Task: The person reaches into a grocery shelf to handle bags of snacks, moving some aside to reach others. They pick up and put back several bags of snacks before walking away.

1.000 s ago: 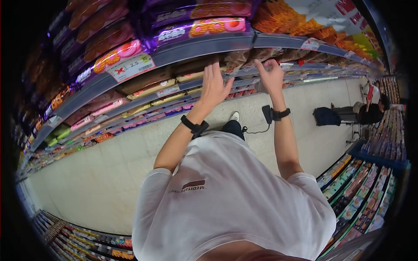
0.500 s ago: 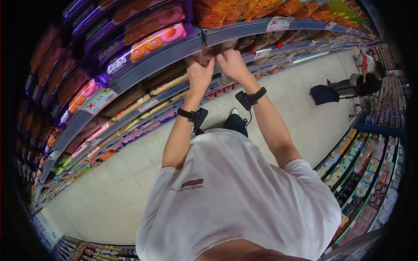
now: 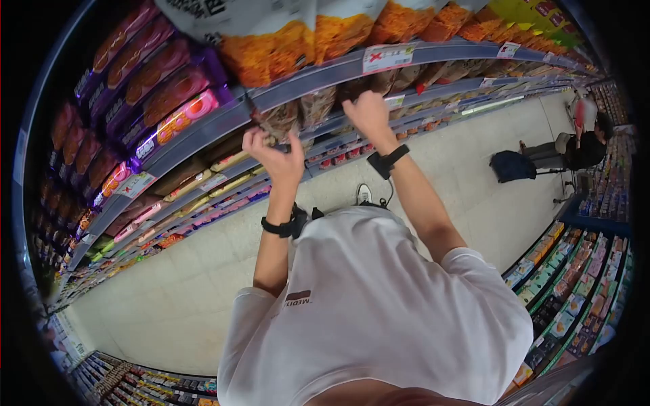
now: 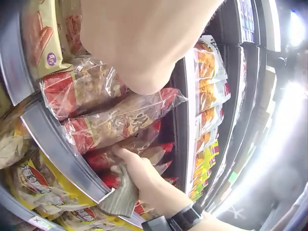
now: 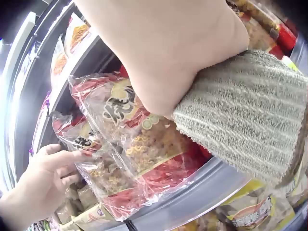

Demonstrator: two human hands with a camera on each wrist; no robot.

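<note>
My left hand is at the shelf front with its fingers spread and slightly bent. In the right wrist view, the left fingertips are right at the side of a clear, red-ended snack bag. A second such bag leans beside it, largely in front of my right wrist. My right hand reaches in among the bags and holds a grey-green ribbed cloth. That cloth hangs below the hand in the left wrist view. The right hand's fingertips are hidden in the right wrist view.
Above runs a shelf edge with a price tag and orange-and-white snack bags. Purple biscuit packs stand at left. Yellow bags sit one shelf lower. A person with a dark blue bag is down the aisle.
The head view has shifted, moving the shelves left. My hands came close together at the snack bags, then parted; the left moved left and its fingers spread, while the right stayed among the bags.
</note>
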